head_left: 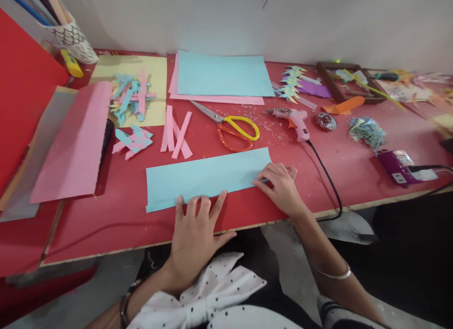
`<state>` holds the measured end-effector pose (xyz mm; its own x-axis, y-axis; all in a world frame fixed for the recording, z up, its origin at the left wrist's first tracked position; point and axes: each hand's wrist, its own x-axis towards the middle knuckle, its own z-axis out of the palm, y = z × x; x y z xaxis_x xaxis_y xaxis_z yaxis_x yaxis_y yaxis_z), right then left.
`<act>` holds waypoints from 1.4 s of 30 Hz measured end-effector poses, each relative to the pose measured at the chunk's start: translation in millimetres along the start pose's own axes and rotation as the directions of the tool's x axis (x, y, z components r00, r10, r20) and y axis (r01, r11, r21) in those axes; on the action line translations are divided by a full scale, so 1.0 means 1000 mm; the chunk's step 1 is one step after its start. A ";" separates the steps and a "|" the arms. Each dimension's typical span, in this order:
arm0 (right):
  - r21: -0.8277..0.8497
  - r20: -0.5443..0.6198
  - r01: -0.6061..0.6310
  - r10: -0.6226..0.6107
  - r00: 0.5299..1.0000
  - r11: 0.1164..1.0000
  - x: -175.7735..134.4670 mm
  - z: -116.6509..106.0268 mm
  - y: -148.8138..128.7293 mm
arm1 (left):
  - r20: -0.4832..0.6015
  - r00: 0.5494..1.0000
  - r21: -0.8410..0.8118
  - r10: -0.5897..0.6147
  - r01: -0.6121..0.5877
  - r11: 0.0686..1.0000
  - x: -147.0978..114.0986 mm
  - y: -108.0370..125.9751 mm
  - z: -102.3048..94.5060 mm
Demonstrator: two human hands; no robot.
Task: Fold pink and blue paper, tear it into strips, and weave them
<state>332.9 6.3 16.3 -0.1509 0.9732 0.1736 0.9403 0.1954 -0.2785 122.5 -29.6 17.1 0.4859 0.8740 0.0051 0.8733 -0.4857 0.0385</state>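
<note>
A long piece of light blue paper [201,174] lies slightly slanted on the red table, its near edge towards me. My left hand [198,225] rests at that near edge with fingers spread and fingertips touching the paper. At the right end, my right hand [281,187] pinches the paper's near corner between thumb and fingers. Just beyond the paper lie scissors [226,123] with one yellow and one orange handle. Loose pink paper strips [177,133] are left of the scissors, beside a woven pink and blue paper piece [134,141].
Blue and pink sheets [222,74] lie at the back. A pink glue gun [292,119] trails a black cord to the table's front edge. Folded paper bits [130,95] sit on a yellow sheet. A purple power socket box [398,167] stands at right, a pink sheet [76,140] at left.
</note>
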 end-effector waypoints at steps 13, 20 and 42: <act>-0.051 -0.132 -0.130 0.122 0.984 0.990 -0.006 0.001 0.015 | -0.134 0.991 0.011 -0.010 0.012 1.000 -0.025 -0.042 0.009; -0.059 -0.172 -0.109 0.097 0.980 0.992 -0.008 0.000 0.022 | -0.165 0.985 0.067 -0.048 0.060 0.996 -0.043 -0.061 0.011; -0.203 -0.222 0.169 -0.213 0.952 0.965 -0.014 0.002 -0.035 | -0.159 0.987 0.126 -0.037 0.057 0.990 -0.059 -0.085 0.000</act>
<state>301.2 -13.7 22.2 -0.2762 0.8576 0.4339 0.9435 0.3279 -0.0474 19.3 -39.7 13.3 0.4414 0.8826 0.1620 0.8973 -0.4326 -0.0879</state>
